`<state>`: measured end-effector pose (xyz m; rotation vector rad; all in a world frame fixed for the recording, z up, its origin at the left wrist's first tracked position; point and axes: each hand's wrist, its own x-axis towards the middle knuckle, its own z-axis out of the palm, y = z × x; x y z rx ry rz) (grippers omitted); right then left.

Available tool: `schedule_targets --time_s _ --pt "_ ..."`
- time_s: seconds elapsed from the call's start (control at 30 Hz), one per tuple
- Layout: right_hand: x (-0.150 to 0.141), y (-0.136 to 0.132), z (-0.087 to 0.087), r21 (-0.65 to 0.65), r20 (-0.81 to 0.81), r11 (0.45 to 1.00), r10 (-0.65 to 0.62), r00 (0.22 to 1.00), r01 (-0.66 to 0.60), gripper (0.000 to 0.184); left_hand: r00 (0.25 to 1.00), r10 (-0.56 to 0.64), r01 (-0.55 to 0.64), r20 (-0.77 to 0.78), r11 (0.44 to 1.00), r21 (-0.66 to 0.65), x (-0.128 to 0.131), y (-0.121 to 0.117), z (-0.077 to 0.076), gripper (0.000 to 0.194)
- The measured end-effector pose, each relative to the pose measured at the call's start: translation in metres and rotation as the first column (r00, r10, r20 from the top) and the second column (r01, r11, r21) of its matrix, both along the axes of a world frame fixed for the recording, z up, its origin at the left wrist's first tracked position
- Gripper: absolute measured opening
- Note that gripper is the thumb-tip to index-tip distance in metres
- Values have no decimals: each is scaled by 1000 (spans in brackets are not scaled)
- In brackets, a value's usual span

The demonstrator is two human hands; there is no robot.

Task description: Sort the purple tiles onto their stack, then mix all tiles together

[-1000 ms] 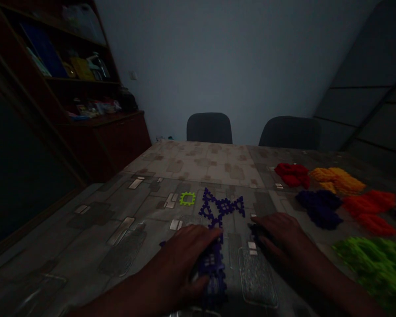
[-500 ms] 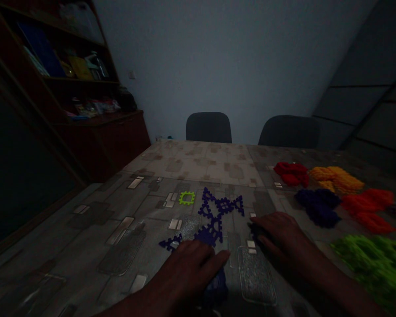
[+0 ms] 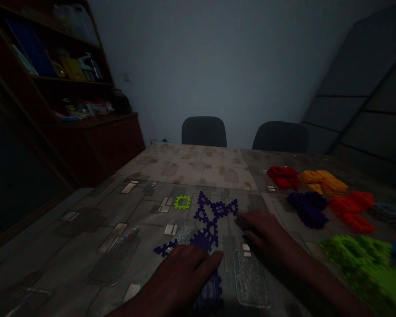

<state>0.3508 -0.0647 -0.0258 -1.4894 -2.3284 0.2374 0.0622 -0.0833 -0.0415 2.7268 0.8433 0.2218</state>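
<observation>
A chain of dark purple toothed plastic interlocking building pieces [image 3: 210, 231] lies flat on the patterned tablecloth. My left hand [image 3: 188, 268] rests palm down over its near part, fingers laid out and thumb apart, hiding some of it. Below the thumb, a larger purple panel [image 3: 211, 293] shows in part. The fingertips of my right hand [image 3: 259, 226] are close by the purple triangle piece [image 3: 233, 207] at the chain's right end; whether they touch it I cannot tell. Its index finger and thumb are apart, with nothing visible between them. A lime-green square frame piece [image 3: 182, 202] lies left of the chain.
On the right sit piles of pieces: red [image 3: 284, 177], yellow [image 3: 325, 181], purple [image 3: 308, 209], orange [image 3: 351, 209] and lime green [image 3: 363, 259]. Two dark chairs [image 3: 203, 131] stand behind the table's far edge. A wooden cabinet [image 3: 112, 138] is at the left.
My right hand has moved left, closer to the purple triangle piece at the end of the chain. My left hand stays on the chain's near part. The whole view has shifted slightly.
</observation>
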Motion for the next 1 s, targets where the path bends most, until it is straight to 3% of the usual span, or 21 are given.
schedule_targets --time_s 0.07,0.2,0.33,0.5,0.67,0.8,0.9,1.0 --pt "-10 11 6 -33 27 999 18 999 -17 46 996 54 -51 75 998 -34 -7 2 18 110" --pt "-35 37 18 -102 95 994 58 994 -48 57 959 226 -220 172 974 -51 -24 15 42 64" --pt "-46 64 17 -153 158 982 131 979 -107 67 907 348 -345 239 937 -55 -36 39 38 47" --pt "-43 75 20 -166 185 978 154 971 -123 75 886 381 -376 264 924 -73 -38 49 32 43" --pt "-38 40 32 -116 163 987 128 978 -110 78 877 389 -386 282 920 -68 -42 52 39 42" --pt "-33 -14 22 -78 89 996 49 995 -42 82 830 437 -451 348 891 -43 -56 65 53 41" --pt "-30 -51 12 -131 86 991 16 996 -4 89 827 436 -453 355 891 -40 -61 70 59 43" --pt "-23 -70 16 -244 113 970 32 993 -4 89 845 413 -423 338 905 -47 -59 69 56 41"
